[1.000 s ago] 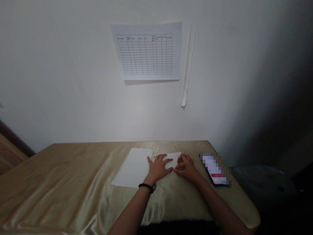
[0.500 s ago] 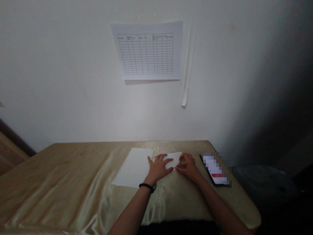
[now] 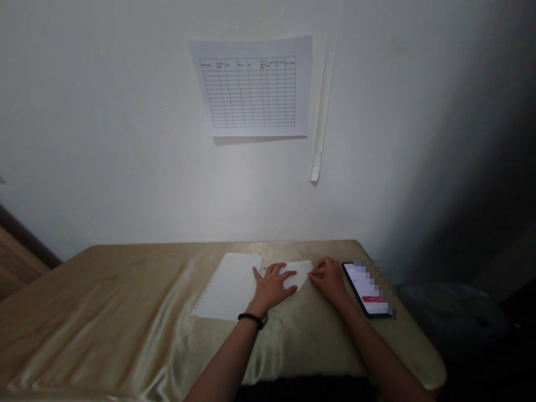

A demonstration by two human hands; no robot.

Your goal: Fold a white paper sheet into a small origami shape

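Note:
A small folded white paper (image 3: pixel 298 272) lies on the table's gold satin cloth (image 3: pixel 125 312). My left hand (image 3: pixel 270 287), with a black band on its wrist, lies flat on the paper's left part, fingers spread. My right hand (image 3: pixel 330 277) rests at the paper's right corner, its fingertips pinched together against the edge. A stack of white punched sheets (image 3: pixel 228 286) lies just left of my left hand.
A phone (image 3: pixel 368 289) with a lit screen lies right of my right hand, near the table's right edge. A printed table sheet (image 3: pixel 251 86) and a loose white strip (image 3: pixel 321 111) hang on the wall behind. Dark things sit in shadow to the right.
My right hand has slid from the paper's lower middle out to its right corner, nearer the phone. The left hand has stayed flat on the paper.

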